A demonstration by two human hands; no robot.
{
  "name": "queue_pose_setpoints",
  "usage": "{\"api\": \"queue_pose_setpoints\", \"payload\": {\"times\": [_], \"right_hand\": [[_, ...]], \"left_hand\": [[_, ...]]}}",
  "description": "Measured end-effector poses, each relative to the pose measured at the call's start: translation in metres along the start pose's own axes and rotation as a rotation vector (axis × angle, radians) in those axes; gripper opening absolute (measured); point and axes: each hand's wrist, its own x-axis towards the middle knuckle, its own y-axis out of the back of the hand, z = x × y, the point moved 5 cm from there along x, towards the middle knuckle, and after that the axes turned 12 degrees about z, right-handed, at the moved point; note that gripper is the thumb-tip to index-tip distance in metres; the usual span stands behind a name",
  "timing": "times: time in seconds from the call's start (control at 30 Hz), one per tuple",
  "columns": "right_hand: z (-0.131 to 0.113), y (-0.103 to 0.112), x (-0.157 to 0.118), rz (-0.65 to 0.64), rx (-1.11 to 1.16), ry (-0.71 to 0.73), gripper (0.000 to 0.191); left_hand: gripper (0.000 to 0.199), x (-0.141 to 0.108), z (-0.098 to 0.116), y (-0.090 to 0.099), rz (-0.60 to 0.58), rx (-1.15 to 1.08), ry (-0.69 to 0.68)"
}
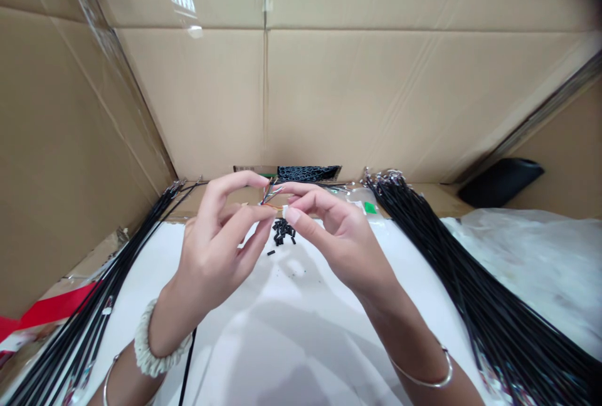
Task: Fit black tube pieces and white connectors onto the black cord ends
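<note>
The small white connector (285, 211) is sitting at your right fingertips, so your right hand (336, 233) is being the nearer one; a thin orange wire (277, 208) is running roughly sideways from there toward your left hand (221, 236). Your right thumb and a finger are closing to a narrow pinch on the connector. Your left thumb and a finger are nearly meeting, apparently pinching the orange wire, while another left finger is arching above. Thin multicoloured wires (269, 194) are fanning up between your hands; the fingers are hiding the connector's long axis. Just below your fingertips in view, short black plastic-looking tubes (281, 230) are lying loosely piled on the white tabletop (282, 331). Farther out, long black cable bundles are flanking you, on the left (126, 258) and on the right (427, 255), before tan cardboard walls (329, 92).
</note>
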Motion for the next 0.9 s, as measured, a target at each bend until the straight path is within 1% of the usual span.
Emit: {"api": "queue_pose_setpoints", "payload": {"times": [0.33, 0.53, 0.73, 0.9], "right_hand": [[0.0001, -0.0027, -0.0043, -0.019, 0.002, 0.053, 0.015], [-0.0055, -0.0014, -0.0047, -0.023, -0.072, 0.143, 0.013], [-0.009, -0.0012, -0.0068, -0.026, -0.141, 0.231, 0.011], [-0.0077, -0.0034, -0.0058, -0.049, -0.117, 0.243, 0.011]], "left_hand": [[0.014, -0.0002, 0.0002, 0.0008, 0.012, -0.019, 0.011], [0.014, 0.0014, -0.0009, 0.0006, 0.006, -0.035, 0.029], [0.016, 0.001, -0.0004, -0.0004, -0.005, -0.033, 0.019], [0.013, 0.0032, 0.0018, 0.0009, -0.003, -0.036, 0.01]]}}
